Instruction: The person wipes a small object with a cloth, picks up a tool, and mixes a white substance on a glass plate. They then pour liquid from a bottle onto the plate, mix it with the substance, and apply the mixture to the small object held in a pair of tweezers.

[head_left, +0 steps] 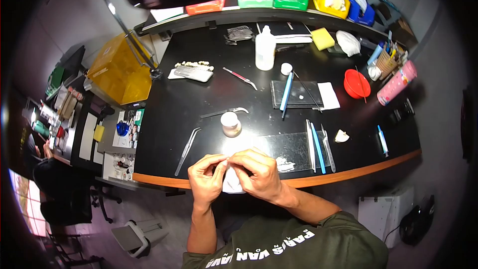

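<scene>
Held white item (232, 184) mostly covered, too small to ID.

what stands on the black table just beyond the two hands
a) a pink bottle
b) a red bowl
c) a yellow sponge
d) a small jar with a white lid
d: the small jar with its white lid stands on the black table just beyond the left hand and the right hand, which together pinch a white piece.
</scene>
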{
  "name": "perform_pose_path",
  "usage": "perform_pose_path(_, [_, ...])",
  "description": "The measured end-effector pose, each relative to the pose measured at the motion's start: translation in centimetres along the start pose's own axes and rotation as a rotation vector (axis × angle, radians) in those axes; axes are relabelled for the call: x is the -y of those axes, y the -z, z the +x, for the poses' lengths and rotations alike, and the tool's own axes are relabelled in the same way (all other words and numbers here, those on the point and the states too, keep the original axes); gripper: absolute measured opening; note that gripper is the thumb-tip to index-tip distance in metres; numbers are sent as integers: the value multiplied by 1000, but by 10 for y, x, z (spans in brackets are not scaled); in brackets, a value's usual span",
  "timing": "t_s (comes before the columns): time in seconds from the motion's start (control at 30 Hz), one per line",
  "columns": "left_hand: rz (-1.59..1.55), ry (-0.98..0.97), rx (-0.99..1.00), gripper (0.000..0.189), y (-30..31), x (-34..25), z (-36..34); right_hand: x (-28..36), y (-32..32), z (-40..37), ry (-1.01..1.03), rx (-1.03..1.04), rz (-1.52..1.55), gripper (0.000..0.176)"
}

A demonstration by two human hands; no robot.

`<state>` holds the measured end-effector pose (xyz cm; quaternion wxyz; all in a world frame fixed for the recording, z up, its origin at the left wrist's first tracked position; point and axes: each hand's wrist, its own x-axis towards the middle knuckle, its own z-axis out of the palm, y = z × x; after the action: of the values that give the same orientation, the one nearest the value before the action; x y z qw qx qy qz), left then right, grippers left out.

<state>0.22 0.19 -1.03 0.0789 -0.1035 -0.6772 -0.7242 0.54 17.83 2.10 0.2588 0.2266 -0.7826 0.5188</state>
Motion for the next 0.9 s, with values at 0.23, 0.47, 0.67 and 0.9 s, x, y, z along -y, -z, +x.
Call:
perform_pose_path(0.23, [26, 9, 30, 13, -1, -4, 0, -2, 1, -3, -9, -42, -18, 18])
perform_pose_path(0.47, [147, -85, -24, 12, -7, -3, 0, 0, -4, -5, -75, -20, -80, 17])
perform_pose_path(0.67, [62, 74, -137, 18, -12, -10, 2, -4, -3, -8, -114, -23, -64, 21])
perform_pose_path(0.9, [-17, 81, -126, 18, -12, -6, 3, -4, -1, -4, -118, -68, -52, 21])
